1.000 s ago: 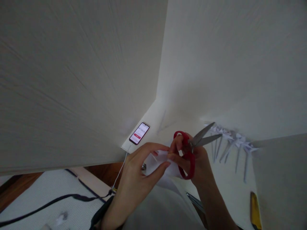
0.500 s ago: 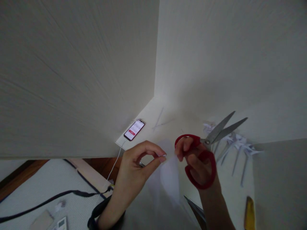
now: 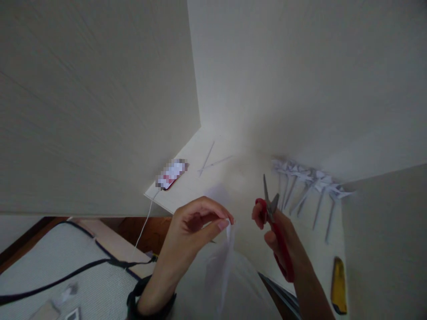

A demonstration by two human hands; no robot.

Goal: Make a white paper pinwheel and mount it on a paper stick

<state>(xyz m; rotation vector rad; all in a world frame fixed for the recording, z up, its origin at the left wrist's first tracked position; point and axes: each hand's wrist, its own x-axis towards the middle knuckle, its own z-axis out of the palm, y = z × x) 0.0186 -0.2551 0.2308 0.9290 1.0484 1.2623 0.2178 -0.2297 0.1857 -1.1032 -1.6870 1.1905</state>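
Paper strip [image 3: 227,260], likely light, limp and tearable, dangles from the left hand [image 3: 191,229] in a tight pinch, best held at that top end, while the half-curled right hand [image 3: 287,227] holds parted red scissors [image 3: 280,245]

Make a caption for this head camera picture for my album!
Left hand pinches white paper while the right hand holds open red-handled scissors.

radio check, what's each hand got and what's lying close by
Left hand: pinching white paper, one end hanging. Right hand: holding red-handled scissors, blades parted. Close by: folded paper pieces beyond right hand.
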